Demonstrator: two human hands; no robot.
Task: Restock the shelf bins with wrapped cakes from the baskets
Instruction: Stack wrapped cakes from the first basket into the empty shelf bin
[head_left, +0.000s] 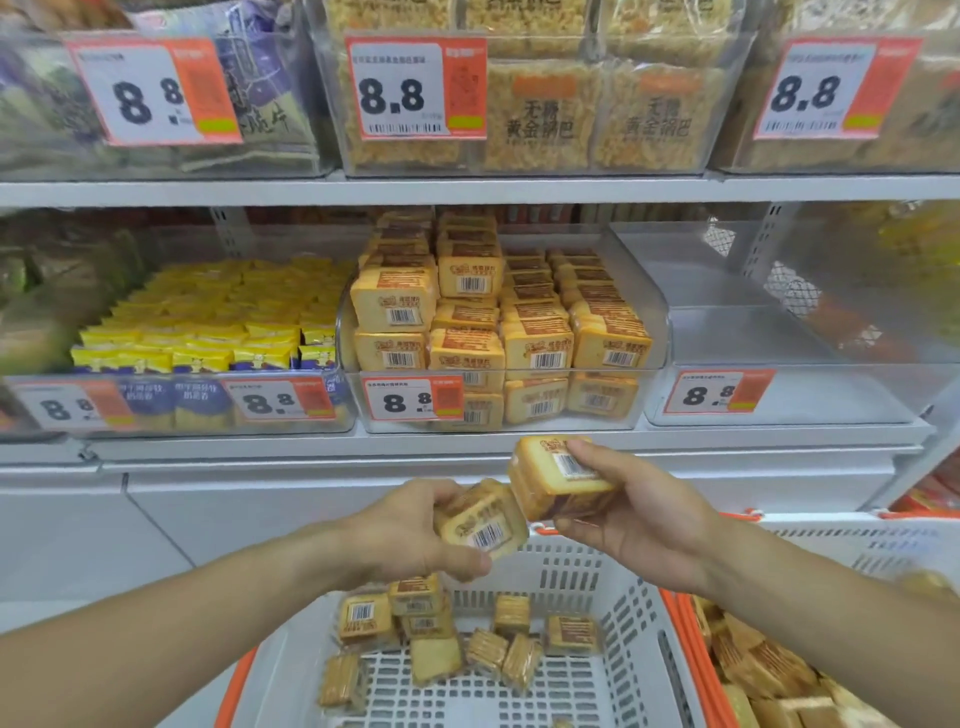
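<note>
Both hands lifting cakes from basket toward bin.

Below the hands, the basket (597, 597) keeps loose cakes (415, 623) within reach; left hand (410, 535) grips one cake (483, 525), right hand (634, 514) holds a small stack (558, 478), likely to load more per trip; beyond them the nearly full bin (498, 395) waits.

Wrapped cakes (558, 480) tan-yellow with white barcode labels, basket (618, 613) white with orange rim, price tags (414, 87) white/orange, black digits.
</note>
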